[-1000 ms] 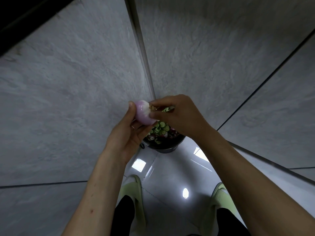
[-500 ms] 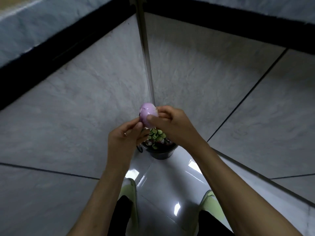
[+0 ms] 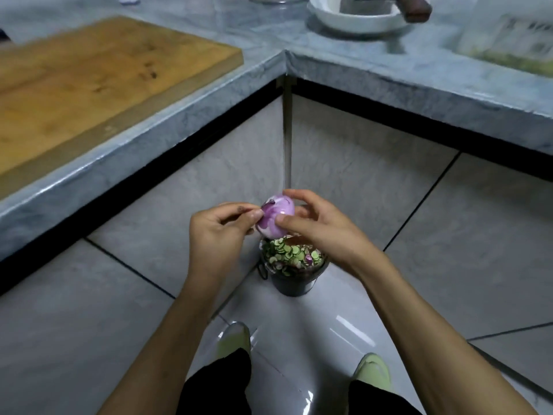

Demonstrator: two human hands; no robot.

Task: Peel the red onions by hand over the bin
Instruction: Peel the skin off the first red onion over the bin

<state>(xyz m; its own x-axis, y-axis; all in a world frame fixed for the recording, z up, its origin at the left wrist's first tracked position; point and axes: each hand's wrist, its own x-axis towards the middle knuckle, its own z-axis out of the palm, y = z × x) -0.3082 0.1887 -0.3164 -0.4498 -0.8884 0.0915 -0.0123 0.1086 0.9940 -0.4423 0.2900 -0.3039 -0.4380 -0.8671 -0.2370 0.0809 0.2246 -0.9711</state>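
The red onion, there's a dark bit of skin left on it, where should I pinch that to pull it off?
Pinch the dark skin flap at the onion's upper left, coming from the left with the left hand. That edge looks lifted from the smooth pale surface, so thumb and forefinger can catch it. The right hand holds the opposite side, steadying it over the bin.

A pale purple and white onion (image 3: pixel 274 219) is showing darker purple streaks of skin. Below it, a dark grey bin (image 3: pixel 294 283) is brimming with green and purple scraps. The tabletop (image 3: pixel 389 70) is mottled grey-blue marble, carrying a yellow-brown wooden board (image 3: pixel 89 82) and a white bowl (image 3: pixel 356 20). Pale green slippers (image 3: pixel 372 372) are resting on glossy grey floor tiles (image 3: pixel 299 339).
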